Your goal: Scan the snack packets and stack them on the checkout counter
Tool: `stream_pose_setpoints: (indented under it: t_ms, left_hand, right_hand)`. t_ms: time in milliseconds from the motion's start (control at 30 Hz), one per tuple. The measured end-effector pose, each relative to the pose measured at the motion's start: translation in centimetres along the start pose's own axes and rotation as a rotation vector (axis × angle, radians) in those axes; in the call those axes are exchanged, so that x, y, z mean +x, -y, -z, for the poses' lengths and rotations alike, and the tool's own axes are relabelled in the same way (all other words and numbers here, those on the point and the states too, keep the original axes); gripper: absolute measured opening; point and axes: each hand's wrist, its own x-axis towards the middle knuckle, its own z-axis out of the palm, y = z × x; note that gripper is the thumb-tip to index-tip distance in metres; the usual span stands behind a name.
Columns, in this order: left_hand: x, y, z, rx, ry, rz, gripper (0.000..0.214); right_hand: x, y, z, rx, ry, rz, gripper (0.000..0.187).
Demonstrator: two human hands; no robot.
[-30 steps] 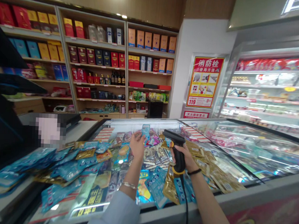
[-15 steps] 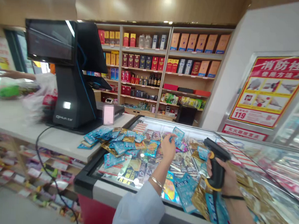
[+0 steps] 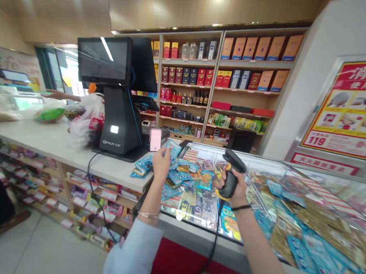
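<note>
My left hand [image 3: 161, 165] pinches a light blue snack packet [image 3: 174, 148] above the left-hand pile. That pile of small blue and gold snack packets [image 3: 175, 176] lies across the counter's end and the glass freezer top. Wrapped round a black and yellow barcode scanner [image 3: 230, 181], my right hand [image 3: 240, 190] holds it over the freezer glass. A cord hangs from the scanner's grip. At the right, larger blue and gold packets [image 3: 313, 248] lie spread over the freezer lid.
A black checkout terminal [image 3: 119, 117] stands on the white counter [image 3: 48, 136], its cable hanging over the front. Beside it is a white plastic bag [image 3: 86, 115]. Another person's arm [image 3: 61, 95] reaches in behind. Boxes and bottles fill the back shelves [image 3: 217, 65].
My left hand has moved left from the middle of the freezer to the left pile, carrying the blue packet. My right hand has brought the scanner leftward. The view has swung left.
</note>
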Motion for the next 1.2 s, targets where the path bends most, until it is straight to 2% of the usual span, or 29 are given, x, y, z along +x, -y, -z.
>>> stream_pose_setpoints:
  t_ms: [67, 133, 233, 300, 433, 567, 767, 1000, 1100, 1200]
  left_hand:
    - [1.3, 2.2, 1.6, 0.136, -0.097, -0.1, 0.032]
    - [1.9, 4.6, 2.2, 0.262, -0.121, -0.158, 0.033]
    - [1.6, 7.4, 1.9, 0.437, -0.105, -0.172, 0.031]
    - [1.0, 8.3, 1.3, 0.514, -0.112, -0.194, 0.029]
    - [0.1, 8.2, 0.5, 0.526, -0.123, -0.231, 0.023]
    - [-0.2, 7.9, 0.5, 0.498, -0.108, -0.207, 0.021]
    - [-0.1, 8.3, 0.4, 0.565, -0.053, -0.211, 0.028]
    - [0.0, 7.7, 0.7, 0.602, -0.069, -0.16, 0.034]
    - [0.1, 7.7, 0.6, 0.629, -0.052, -0.184, 0.038]
    - [0.1, 7.7, 0.5, 0.674, -0.037, -0.224, 0.042]
  right_hand:
    - [1.0, -2.8, -2.4, 0.021, -0.008, -0.011, 0.024]
    - [1.8, -5.2, -4.3, 0.044, -0.048, -0.004, 0.026]
    - [2.7, -8.0, -6.1, 0.045, -0.076, -0.018, 0.027]
    - [3.2, -9.2, -6.5, 0.016, -0.045, -0.075, 0.028]
    - [3.5, -10.7, -6.6, -0.005, 0.003, -0.148, 0.029]
    - [3.0, -11.3, -6.7, 0.026, 0.033, -0.21, 0.027]
    - [2.3, -11.4, -6.5, 0.064, 0.004, -0.259, 0.03]
    - [2.7, -11.6, -6.0, 0.103, -0.032, -0.295, 0.028]
    - [3.0, -11.8, -5.9, 0.115, -0.033, -0.359, 0.029]
    - [3.3, -12.0, -5.8, 0.146, -0.01, -0.351, 0.028]
